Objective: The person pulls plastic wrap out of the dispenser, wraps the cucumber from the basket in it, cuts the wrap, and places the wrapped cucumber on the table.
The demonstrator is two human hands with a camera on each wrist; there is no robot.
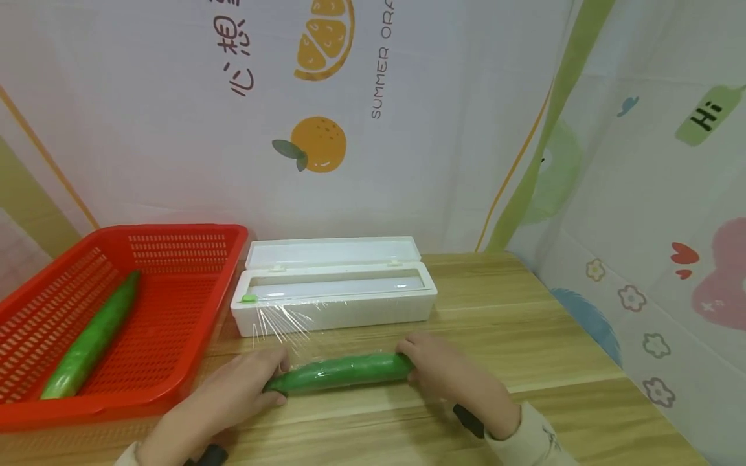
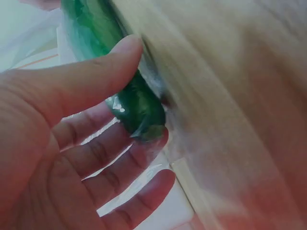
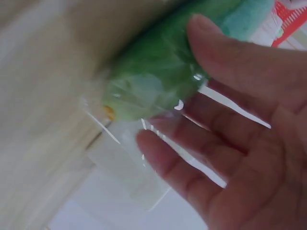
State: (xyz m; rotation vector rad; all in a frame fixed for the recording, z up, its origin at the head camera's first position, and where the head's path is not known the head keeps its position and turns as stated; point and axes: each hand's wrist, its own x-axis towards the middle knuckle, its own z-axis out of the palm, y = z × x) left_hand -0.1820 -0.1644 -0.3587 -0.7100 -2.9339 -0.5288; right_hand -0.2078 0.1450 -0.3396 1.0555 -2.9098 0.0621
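Note:
A green cucumber (image 1: 352, 373) with clear plastic wrap around it lies crosswise on the wooden table, close to me. My left hand (image 1: 247, 387) holds its left end, thumb (image 2: 127, 50) over one side and fingers spread along the other. At the opposite end, my right hand (image 1: 445, 370) grips it in the same way. Film bunches past the cucumber's pale tip in the right wrist view. Wrinkled plastic wrap (image 1: 285, 325) stretches from the cucumber back to a white wrap dispenser (image 1: 338, 316), whose lid (image 1: 335, 251) is raised.
On the left stands a red plastic basket (image 1: 189, 362) with another cucumber (image 1: 96, 336) inside. A green slider (image 1: 249, 298) sits at the left end of the dispenser's front edge. A printed cloth (image 1: 443, 129) hangs behind the table and along its right side.

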